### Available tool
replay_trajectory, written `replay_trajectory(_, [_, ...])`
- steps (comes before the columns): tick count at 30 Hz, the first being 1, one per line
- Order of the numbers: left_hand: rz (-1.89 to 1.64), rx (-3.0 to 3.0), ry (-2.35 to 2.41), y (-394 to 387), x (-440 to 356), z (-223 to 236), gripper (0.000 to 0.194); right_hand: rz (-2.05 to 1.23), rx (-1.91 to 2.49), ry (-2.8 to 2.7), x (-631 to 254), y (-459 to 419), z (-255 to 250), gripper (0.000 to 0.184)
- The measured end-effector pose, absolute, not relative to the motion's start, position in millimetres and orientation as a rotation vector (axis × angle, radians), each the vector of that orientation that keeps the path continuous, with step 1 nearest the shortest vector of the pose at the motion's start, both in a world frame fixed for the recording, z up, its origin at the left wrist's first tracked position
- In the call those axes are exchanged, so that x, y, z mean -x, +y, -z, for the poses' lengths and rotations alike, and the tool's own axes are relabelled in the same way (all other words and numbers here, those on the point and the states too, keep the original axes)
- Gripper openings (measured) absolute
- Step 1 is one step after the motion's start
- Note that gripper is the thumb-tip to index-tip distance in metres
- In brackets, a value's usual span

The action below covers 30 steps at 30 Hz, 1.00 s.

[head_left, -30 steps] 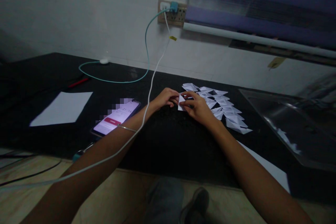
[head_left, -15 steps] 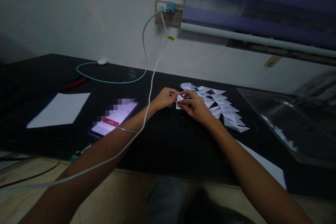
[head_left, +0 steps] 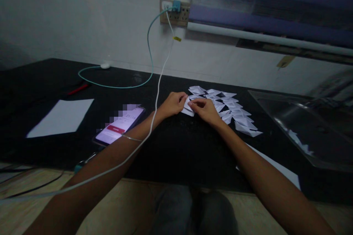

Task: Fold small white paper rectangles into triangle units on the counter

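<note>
Between my two hands is a small folded piece of white paper [head_left: 187, 111], raised a little off the black counter. My left hand [head_left: 174, 103] is closed on its left side, thumb and fingers pinched at the upper edge. The right side is pinched by my right hand [head_left: 204, 109], thumb and forefinger together. Just behind and to the right lie several folded white paper boats [head_left: 241, 115], set out in slanting rows. Fine creases in the held paper are too dim to make out.
A flat white sheet [head_left: 62, 117] and a lit phone [head_left: 120, 126] lie to the left. Another white sheet [head_left: 281, 169] is partly under my right forearm. A metal sink [head_left: 309, 132] is at the right. The white cable [head_left: 158, 95] hangs across my left forearm.
My right fingers have shifted to the paper's upper right edge and pinched together. More of the paper's lower part now shows, spread wider below my hands.
</note>
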State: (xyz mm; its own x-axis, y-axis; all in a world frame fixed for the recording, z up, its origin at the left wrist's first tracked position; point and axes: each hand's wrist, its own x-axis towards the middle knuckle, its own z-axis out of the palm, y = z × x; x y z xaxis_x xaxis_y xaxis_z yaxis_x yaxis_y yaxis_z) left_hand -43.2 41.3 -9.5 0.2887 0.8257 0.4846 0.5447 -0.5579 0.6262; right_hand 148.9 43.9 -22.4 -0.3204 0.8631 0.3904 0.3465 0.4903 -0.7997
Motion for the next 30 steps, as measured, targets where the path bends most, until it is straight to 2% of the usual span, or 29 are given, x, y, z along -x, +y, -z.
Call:
replay_trajectory(8, [-1.146, -2.168, 1.182, 44.4, 41.0, 14.1, 0.031, -0.837, 1.042, -1.701, -146.8, 46.0, 27.6, 0.023])
replay_trajectory(17, [-1.018, -2.076, 0.987, 47.0, 42.7, 18.4, 0.033, -0.958, 0.958, -1.519, -142.1, 45.8, 34.0, 0.031])
replay_trajectory(20, [-0.972, -2.057, 0.918, 50.1, 44.7, 18.5, 0.038, -1.027, 0.949, -1.508, -139.8, 46.6, 37.7, 0.031])
replay_trajectory(26, [-0.801, -2.098, 0.772, 50.4, 46.0, 20.6, 0.057, -0.992, 0.948, -1.550, -140.4, 49.2, 38.9, 0.046])
replay_trajectory(30, [-0.843, -2.119, 0.773, 53.5, 44.0, 25.3, 0.060, -0.964, 0.967, -1.553, -141.2, 49.0, 37.6, 0.049])
